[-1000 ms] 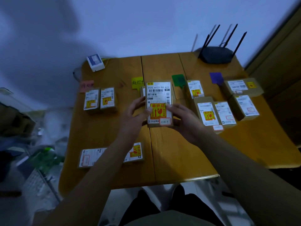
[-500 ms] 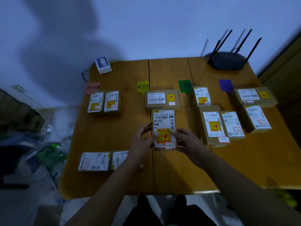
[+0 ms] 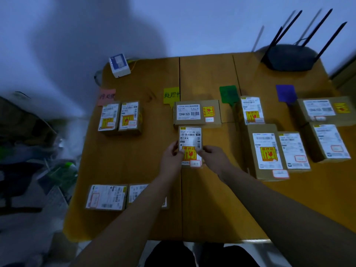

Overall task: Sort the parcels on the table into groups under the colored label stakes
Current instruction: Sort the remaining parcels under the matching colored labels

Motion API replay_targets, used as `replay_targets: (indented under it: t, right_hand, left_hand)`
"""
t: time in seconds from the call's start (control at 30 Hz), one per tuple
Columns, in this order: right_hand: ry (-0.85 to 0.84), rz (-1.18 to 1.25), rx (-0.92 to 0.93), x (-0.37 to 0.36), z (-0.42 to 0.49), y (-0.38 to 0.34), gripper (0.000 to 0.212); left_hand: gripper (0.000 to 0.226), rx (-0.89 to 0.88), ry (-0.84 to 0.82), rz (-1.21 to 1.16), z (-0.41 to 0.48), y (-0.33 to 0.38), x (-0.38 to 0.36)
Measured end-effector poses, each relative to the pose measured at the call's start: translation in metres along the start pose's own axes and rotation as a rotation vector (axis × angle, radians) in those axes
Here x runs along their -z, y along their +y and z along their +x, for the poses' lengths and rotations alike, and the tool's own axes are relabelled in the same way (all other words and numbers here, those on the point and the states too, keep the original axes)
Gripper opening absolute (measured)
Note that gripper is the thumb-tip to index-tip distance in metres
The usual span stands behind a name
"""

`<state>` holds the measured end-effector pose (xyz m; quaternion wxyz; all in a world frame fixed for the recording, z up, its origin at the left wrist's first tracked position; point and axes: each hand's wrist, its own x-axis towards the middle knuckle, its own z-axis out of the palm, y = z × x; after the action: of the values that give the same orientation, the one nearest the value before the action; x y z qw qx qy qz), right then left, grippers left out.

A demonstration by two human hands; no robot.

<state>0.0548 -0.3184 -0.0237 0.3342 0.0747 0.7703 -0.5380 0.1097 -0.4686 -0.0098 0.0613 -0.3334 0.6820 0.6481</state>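
Observation:
A small cardboard parcel (image 3: 190, 137) with a white label and a yellow fragile sticker lies on the wooden table (image 3: 212, 199), just in front of a wider parcel (image 3: 196, 112) under the yellow label stake (image 3: 171, 95). My left hand (image 3: 171, 160) grips its left edge and my right hand (image 3: 215, 160) its right edge. Two parcels (image 3: 120, 117) sit under the pink stake (image 3: 107, 96). Three parcels (image 3: 269, 147) lie below the green stake (image 3: 228, 94). Two more parcels (image 3: 325, 130) lie by the purple stake (image 3: 285, 93). Two unsorted parcels (image 3: 107, 197) rest near the front left, one partly behind my left forearm.
A black router (image 3: 290, 57) with antennas stands at the back right corner. A small white box (image 3: 119, 64) sits at the back left corner. Clutter and bags (image 3: 38, 160) lie on the floor left of the table.
Both hands have lowered the parcel from in front of the yellow stake down onto the table, just in front of the wider parcel. The camera view has shifted down and closer.

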Motion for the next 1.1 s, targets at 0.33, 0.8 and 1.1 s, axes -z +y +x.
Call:
replay_targets:
  t: [0.33,0.8,1.1]
  right_hand:
    - [0.103,-0.06,-0.093,-0.031,0.063,0.005,0.037]
    - [0.365,-0.121,0.023,-0.044,0.006,0.007,0.058]
    - [0.185,-0.123,0.188,-0.065,-0.04,-0.005,0.049]
  left_hand:
    - [0.045,0.018,-0.05,0.25,0.07,-0.019,0.015]
    - [0.09,-0.095,-0.51,0.904,-0.009,-0.02,0.139]
    - [0.097,-0.36,-0.587,1.5,-0.035,-0.049,0.142]
